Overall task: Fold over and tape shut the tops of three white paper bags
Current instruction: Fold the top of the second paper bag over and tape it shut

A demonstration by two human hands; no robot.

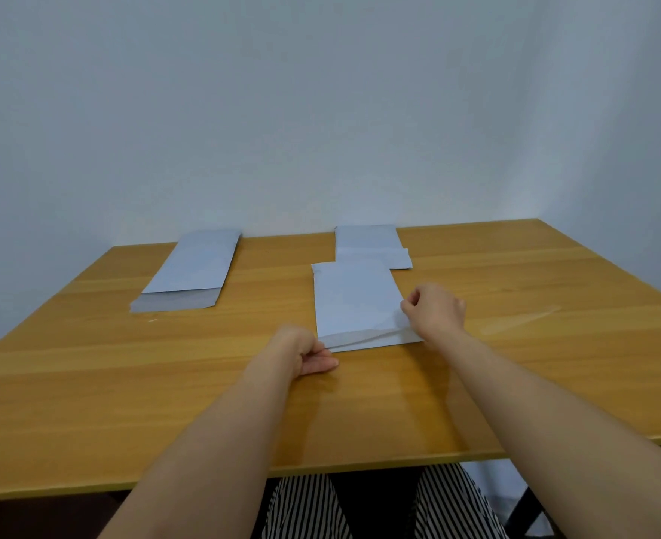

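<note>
Wooden table (pixel 204 402) against a pale wall (pixel 321 110).

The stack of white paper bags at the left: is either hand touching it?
No: the stack of white paper bags lies apart, while left hand and right hand work the middle bag.

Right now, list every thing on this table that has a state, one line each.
Near bag: flat, its near end folded over, clear tape across the fold.
Far bag: flat, with a fold line across it.
Bag stack: flat, unfolded.
Left hand: fingers curled at the tape's left end.
Right hand: pinching the near bag's right edge.
</note>
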